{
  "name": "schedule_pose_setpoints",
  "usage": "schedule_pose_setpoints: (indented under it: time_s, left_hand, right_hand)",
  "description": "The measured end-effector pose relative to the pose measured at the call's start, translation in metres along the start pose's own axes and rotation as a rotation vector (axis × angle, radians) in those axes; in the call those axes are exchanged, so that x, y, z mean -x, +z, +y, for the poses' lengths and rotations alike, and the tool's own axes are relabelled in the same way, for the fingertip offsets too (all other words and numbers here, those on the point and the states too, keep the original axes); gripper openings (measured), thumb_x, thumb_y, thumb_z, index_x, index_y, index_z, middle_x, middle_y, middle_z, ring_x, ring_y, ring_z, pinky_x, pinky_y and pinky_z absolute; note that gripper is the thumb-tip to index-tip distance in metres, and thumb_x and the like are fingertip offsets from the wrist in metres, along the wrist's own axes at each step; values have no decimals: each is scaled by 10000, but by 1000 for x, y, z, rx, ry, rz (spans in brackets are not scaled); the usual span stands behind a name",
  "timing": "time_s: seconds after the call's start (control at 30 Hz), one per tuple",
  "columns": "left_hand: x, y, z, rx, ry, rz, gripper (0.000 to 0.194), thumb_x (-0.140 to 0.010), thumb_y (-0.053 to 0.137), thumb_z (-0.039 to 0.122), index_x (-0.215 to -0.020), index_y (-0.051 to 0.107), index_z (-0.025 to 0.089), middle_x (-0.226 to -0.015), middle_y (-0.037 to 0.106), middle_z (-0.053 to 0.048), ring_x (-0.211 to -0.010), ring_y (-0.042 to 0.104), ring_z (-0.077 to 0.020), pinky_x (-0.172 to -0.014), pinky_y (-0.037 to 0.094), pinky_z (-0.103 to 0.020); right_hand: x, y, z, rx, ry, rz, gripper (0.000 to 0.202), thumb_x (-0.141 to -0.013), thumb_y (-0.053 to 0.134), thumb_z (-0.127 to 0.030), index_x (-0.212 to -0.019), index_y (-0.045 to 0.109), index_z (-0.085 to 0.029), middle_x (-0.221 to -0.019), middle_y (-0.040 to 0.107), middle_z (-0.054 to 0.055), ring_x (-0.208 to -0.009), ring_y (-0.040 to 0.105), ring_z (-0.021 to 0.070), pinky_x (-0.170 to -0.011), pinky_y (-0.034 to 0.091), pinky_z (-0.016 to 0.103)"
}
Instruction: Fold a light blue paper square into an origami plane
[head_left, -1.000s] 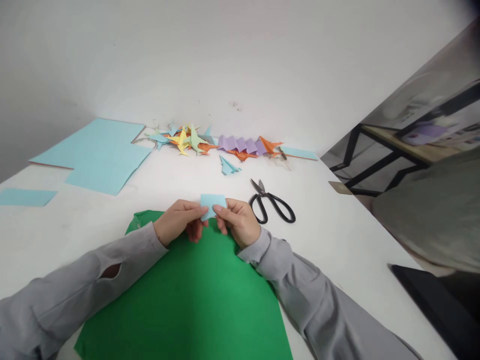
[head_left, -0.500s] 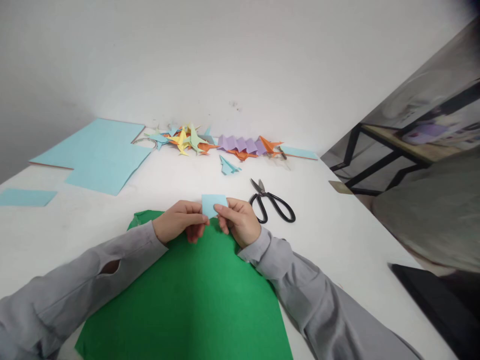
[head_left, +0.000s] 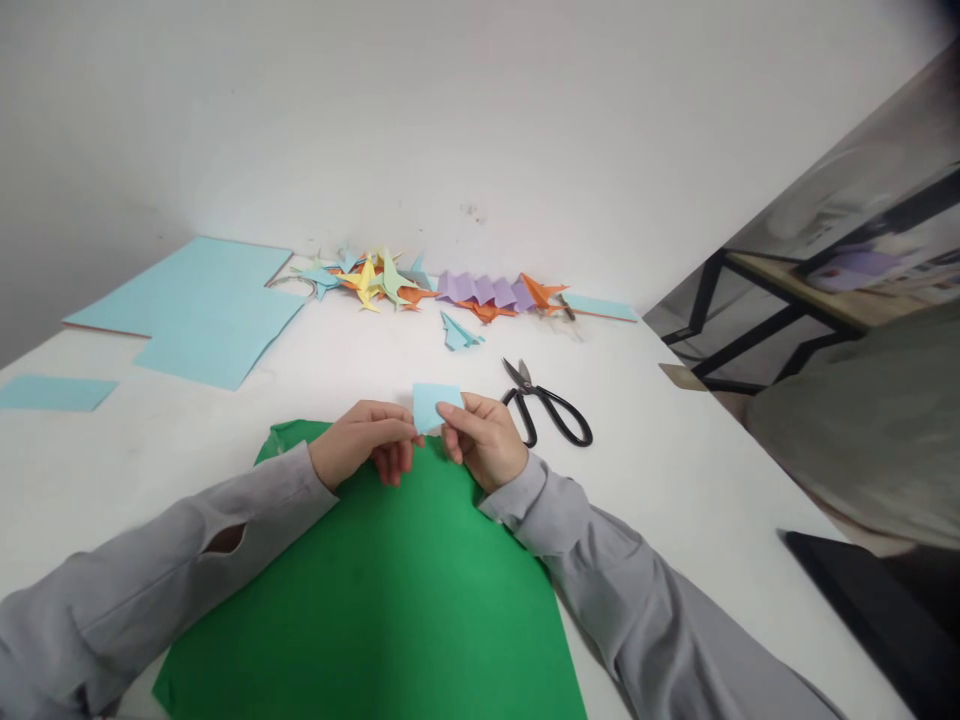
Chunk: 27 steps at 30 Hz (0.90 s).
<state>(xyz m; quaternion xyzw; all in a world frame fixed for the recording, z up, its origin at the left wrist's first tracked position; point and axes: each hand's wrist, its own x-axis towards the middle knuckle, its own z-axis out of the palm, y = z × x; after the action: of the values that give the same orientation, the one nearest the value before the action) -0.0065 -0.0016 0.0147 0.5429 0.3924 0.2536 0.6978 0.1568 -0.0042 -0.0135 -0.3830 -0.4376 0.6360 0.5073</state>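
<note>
A small light-blue square of paper (head_left: 428,399) is held up between my two hands, above the far edge of a green sheet (head_left: 375,580). My right hand (head_left: 487,437) pinches it, with the thumb across its front and the fingers behind. At the paper's lower left edge, my left hand (head_left: 369,436) is closed with thumb and forefinger on it. Just right of my right hand lies a pair of scissors (head_left: 529,388) with black handles, blades slightly apart and pointing away.
Along the wall sit several folded paper figures (head_left: 367,280), a pleated purple strip (head_left: 484,290) and a light-blue folded piece (head_left: 459,332). Large light-blue sheets (head_left: 202,310) lie back left, a smaller blue piece (head_left: 56,393) at far left. A black flat object (head_left: 862,600) is at right.
The paper square has shifted slightly right and up with my right hand. My left hand stays almost in place, now at the square's lower left edge.
</note>
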Motion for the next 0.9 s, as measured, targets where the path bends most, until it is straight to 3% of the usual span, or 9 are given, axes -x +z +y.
schedule_pose_setpoints:
  time_s: [0.17, 0.53, 0.9]
  left_hand:
    - [-1, 2, -3, -130, 64, 38, 309, -670, 612, 397, -570, 534, 115, -457, 539, 11, -364, 503, -79, -363, 391, -181]
    - [-2, -2, -8, -155, 142, -53, 307, -682, 607, 407, -588, 528, 125, -408, 519, 32, -342, 489, -76, -360, 385, -180]
    - [0, -1, -2, -131, 139, -17, 309, -662, 636, 380, -544, 508, 125, -368, 511, 26, -304, 490, -90, -311, 361, -172]
  right_hand:
    - [4, 3, -2, 178, -21, -80, 297, -671, 660, -351, -521, 507, -146, -369, 520, -46, -283, 409, 45, -303, 285, 162]
    - [8, 5, -3, 312, -30, -159, 281, -678, 648, -390, -612, 553, -134, -404, 531, -45, -305, 442, 49, -322, 337, 158]
    - [9, 5, -2, 292, -48, -71, 338, -654, 679, -377, -500, 490, -142, -358, 513, -49, -268, 399, 38, -294, 277, 152]
